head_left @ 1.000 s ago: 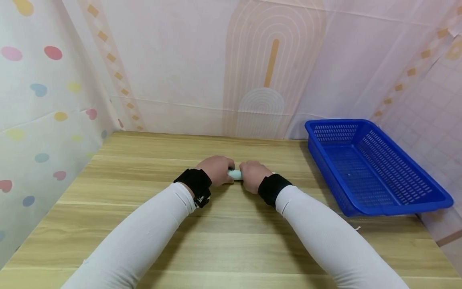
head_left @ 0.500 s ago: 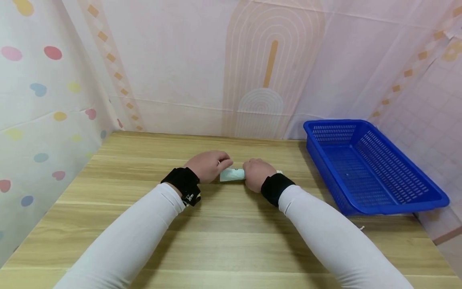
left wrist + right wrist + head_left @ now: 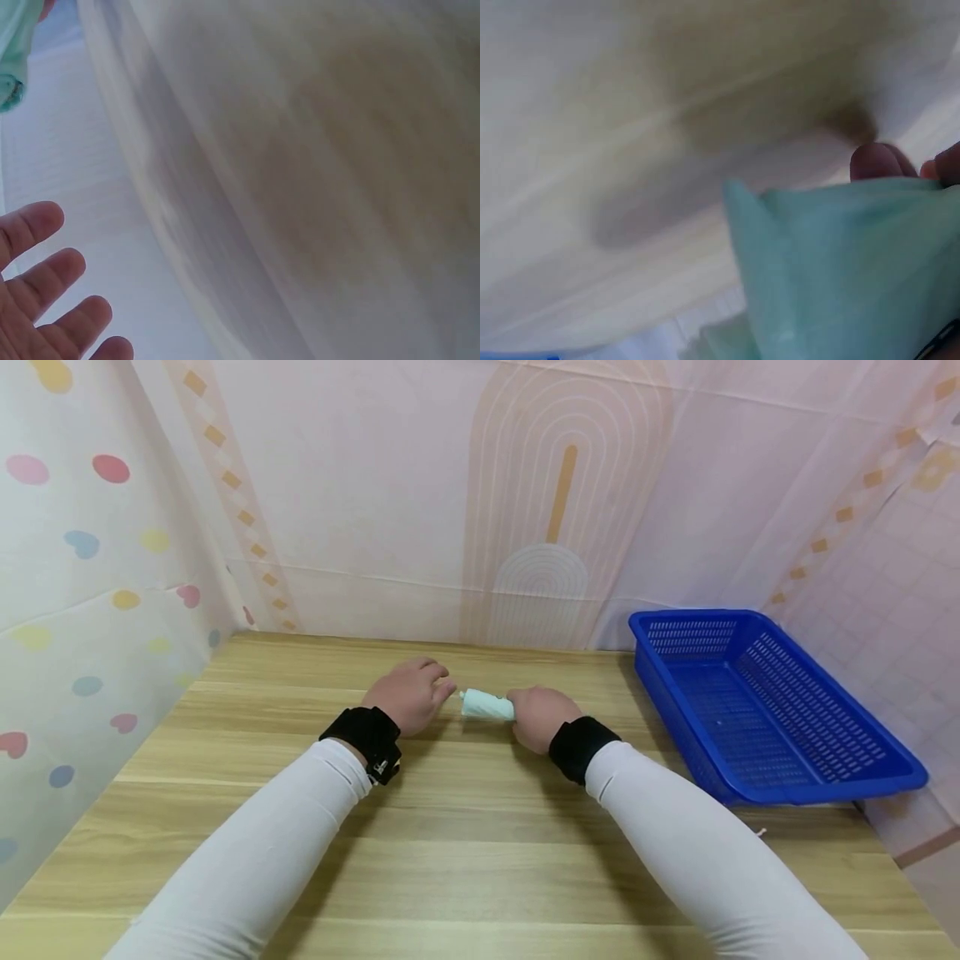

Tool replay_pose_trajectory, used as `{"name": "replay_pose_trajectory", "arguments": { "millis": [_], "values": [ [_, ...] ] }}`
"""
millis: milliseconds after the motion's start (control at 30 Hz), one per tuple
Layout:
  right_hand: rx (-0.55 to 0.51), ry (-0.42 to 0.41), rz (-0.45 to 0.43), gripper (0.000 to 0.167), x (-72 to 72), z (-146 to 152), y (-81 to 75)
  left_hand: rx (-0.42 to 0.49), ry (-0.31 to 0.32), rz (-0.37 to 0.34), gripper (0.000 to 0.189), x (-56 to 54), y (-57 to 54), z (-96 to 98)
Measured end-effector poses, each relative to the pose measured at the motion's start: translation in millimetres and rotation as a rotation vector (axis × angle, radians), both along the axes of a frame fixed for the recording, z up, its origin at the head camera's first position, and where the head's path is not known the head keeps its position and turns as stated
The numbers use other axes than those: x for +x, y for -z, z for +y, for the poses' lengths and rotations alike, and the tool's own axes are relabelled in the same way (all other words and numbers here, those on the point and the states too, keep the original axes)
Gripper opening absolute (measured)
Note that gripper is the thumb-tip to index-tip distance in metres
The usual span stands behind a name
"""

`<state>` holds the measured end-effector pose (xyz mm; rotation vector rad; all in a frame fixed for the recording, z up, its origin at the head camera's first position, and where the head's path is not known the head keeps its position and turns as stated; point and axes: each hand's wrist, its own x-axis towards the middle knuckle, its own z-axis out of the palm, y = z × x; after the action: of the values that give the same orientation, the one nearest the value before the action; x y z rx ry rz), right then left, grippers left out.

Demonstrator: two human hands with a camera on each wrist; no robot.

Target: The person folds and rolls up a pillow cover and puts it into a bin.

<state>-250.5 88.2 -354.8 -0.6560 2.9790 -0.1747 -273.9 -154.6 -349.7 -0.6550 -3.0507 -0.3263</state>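
Note:
A mint-green bundle of thin rolled fabric point(image 3: 487, 705) lies in my right hand point(image 3: 546, 718), whose fingers grip its right end. Its left end sticks out toward my left hand and shows a small pale nub; the exact kind cannot be told. In the right wrist view loose folds of the fabric point(image 3: 840, 262) fill the lower right, with fingertips along the upper edge. My left hand point(image 3: 411, 697) hovers left of the bundle, apart from it, fingers spread and holding nothing. The left wrist view shows those spread fingers point(image 3: 60, 285) and the bundle's rolled end point(image 3: 11, 82) at the upper left corner.
A blue perforated plastic basket point(image 3: 678, 714) stands on the wood-grain table point(image 3: 465, 860) at the right. Behind the table hangs a pale patterned cloth point(image 3: 360, 527). A short white string end point(image 3: 761, 832) shows beside the right sleeve.
My left hand has let go of the bundle and moved left, its fingers opening. More of the bundle now shows, its left end raised a little, while my right hand keeps its grip and shifts slightly right.

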Motion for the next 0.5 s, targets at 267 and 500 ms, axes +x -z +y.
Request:
{"name": "replay_pose_trajectory", "arguments": {
  "millis": [267, 500],
  "values": [
    [-0.027, 0.013, -0.026, 0.013, -5.0, 7, -7.2, -0.019, -0.011, -0.003, 0.054, 2.6, -3.6, -4.3],
    [-0.093, 0.011, 0.016, 0.009, -10.8, 18, -23.9, -0.030, -0.019, -0.015, 0.054, 3.4, -5.0, -4.9]
  ]
}}
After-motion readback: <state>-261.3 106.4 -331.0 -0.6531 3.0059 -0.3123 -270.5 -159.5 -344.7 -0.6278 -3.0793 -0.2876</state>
